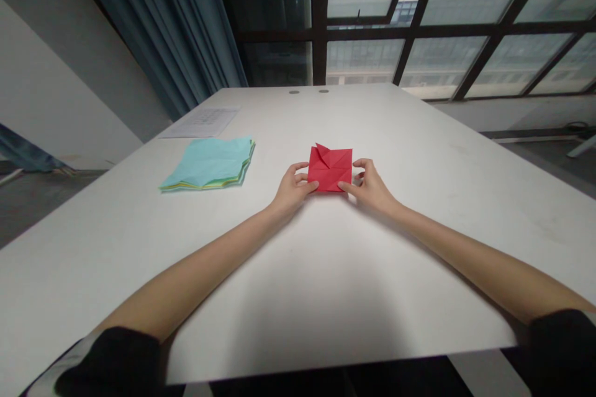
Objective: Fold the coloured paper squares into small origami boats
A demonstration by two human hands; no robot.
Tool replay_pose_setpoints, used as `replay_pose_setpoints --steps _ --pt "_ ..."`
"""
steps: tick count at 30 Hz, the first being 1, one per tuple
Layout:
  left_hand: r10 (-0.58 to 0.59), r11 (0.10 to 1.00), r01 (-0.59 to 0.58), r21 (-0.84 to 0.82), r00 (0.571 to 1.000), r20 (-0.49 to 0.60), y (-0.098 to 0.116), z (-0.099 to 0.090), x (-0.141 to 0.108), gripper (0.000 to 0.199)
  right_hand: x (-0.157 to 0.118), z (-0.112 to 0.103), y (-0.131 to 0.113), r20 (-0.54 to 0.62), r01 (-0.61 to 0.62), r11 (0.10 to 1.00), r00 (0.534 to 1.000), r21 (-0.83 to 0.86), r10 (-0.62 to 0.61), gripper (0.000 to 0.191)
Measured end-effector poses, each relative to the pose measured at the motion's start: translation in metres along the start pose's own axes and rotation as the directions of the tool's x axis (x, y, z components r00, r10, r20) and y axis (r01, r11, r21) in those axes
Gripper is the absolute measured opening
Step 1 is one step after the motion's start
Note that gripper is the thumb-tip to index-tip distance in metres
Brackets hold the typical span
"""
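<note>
A folded red origami paper, roughly square with crease lines, is held just above or at the white table in front of me. One pointed flap stands up at its upper left. My left hand pinches its lower left corner, thumb on the front face and fingers behind the left edge. On the other side, my right hand grips the lower right corner between thumb and fingers. The fingertips behind the paper are partly hidden.
A stack of coloured paper, light blue on top with yellow and green edges, lies on the white table at the left. Behind it is a printed sheet. A blue curtain and windows stand beyond the table's far edge.
</note>
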State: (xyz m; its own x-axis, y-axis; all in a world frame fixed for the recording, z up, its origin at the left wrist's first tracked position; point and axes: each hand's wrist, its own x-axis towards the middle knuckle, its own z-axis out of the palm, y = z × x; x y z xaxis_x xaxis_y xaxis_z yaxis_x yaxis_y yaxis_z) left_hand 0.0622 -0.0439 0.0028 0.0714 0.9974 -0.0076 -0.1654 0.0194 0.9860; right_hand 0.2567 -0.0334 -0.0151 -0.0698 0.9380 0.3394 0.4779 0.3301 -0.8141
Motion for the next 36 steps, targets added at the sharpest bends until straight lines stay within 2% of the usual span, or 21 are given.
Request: replay_pose_setpoints --steps 2,5,8,10,13,15,16,17,19,21,23,26,29,33,36 --pt "0.009 1.000 -0.009 -0.013 1.000 0.005 0.000 0.000 0.000 0.050 0.001 0.001 -0.001 0.083 -0.181 0.960 0.983 0.212 0.167 0.061" --pt "0.003 0.999 -0.002 -0.047 1.000 0.021 0.000 -0.001 0.000 0.050 -0.001 0.002 -0.009 0.228 -0.343 0.838 0.936 0.424 0.268 0.059" --pt "-0.006 0.998 0.007 -0.061 1.000 0.025 -0.001 -0.002 0.000 0.049 -0.003 0.003 -0.017 0.222 -0.375 0.760 0.927 0.531 0.303 0.058" --pt "0.000 0.999 0.000 -0.037 1.000 0.006 -0.003 -0.003 0.002 0.051 -0.002 0.001 -0.021 0.150 -0.322 0.772 0.946 0.548 0.288 0.058" --pt "0.054 0.998 -0.051 0.047 0.997 -0.062 -0.006 -0.005 0.005 0.050 -0.001 -0.007 -0.022 -0.045 -0.129 0.916 0.987 0.381 0.157 0.053" --pt "0.105 0.988 -0.092 0.123 0.989 -0.108 -0.007 -0.006 0.007 0.045 -0.001 -0.014 -0.021 -0.142 0.032 0.990 0.990 0.140 -0.012 0.049" --pt "0.123 0.982 -0.102 0.156 0.984 -0.127 -0.008 -0.007 0.008 0.043 -0.001 -0.017 -0.020 -0.143 0.110 0.994 0.984 0.002 -0.108 0.047" --pt "0.132 0.978 -0.105 0.180 0.981 -0.142 -0.008 -0.008 0.009 0.042 -0.002 -0.020 -0.019 -0.103 0.186 0.974 0.974 -0.132 -0.200 0.046" --pt "0.130 0.976 -0.096 0.198 0.977 -0.167 -0.009 -0.010 0.010 0.040 -0.003 -0.022 -0.016 0.058 0.325 0.874 0.943 -0.362 -0.327 0.042" --pt "0.128 0.973 -0.088 0.213 0.974 -0.185 -0.010 -0.011 0.011 0.038 -0.004 -0.020 -0.014 0.225 0.437 0.744 0.899 -0.505 -0.376 0.039" --pt "0.159 0.952 -0.104 0.288 0.972 -0.173 -0.011 -0.014 0.012 0.033 -0.006 -0.015 -0.014 0.337 0.514 0.640 0.858 -0.571 -0.387 0.038" --pt "0.259 0.837 -0.185 0.516 0.963 -0.074 -0.011 -0.017 0.011 0.022 -0.008 -0.010 -0.015 0.448 0.605 0.554 0.796 -0.572 -0.407 0.035" --pt "0.303 0.680 -0.242 0.692 0.952 0.034 -0.007 -0.019 0.009 0.016 -0.009 -0.009 -0.017 0.498 0.652 0.527 0.758 -0.545 -0.421 0.028" --pt "0.320 0.469 -0.295 0.832 0.935 0.151 -0.003 -0.020 0.005 0.020 -0.011 -0.012 -0.021 0.556 0.674 0.565 0.728 -0.476 -0.401 0.028" --pt "0.309 0.286 -0.295 0.912 0.929 0.203 -0.002 -0.020 0.003 0.021 -0.012 -0.013 -0.027 0.582 0.642 0.656 0.729 -0.397 -0.361 0.032"
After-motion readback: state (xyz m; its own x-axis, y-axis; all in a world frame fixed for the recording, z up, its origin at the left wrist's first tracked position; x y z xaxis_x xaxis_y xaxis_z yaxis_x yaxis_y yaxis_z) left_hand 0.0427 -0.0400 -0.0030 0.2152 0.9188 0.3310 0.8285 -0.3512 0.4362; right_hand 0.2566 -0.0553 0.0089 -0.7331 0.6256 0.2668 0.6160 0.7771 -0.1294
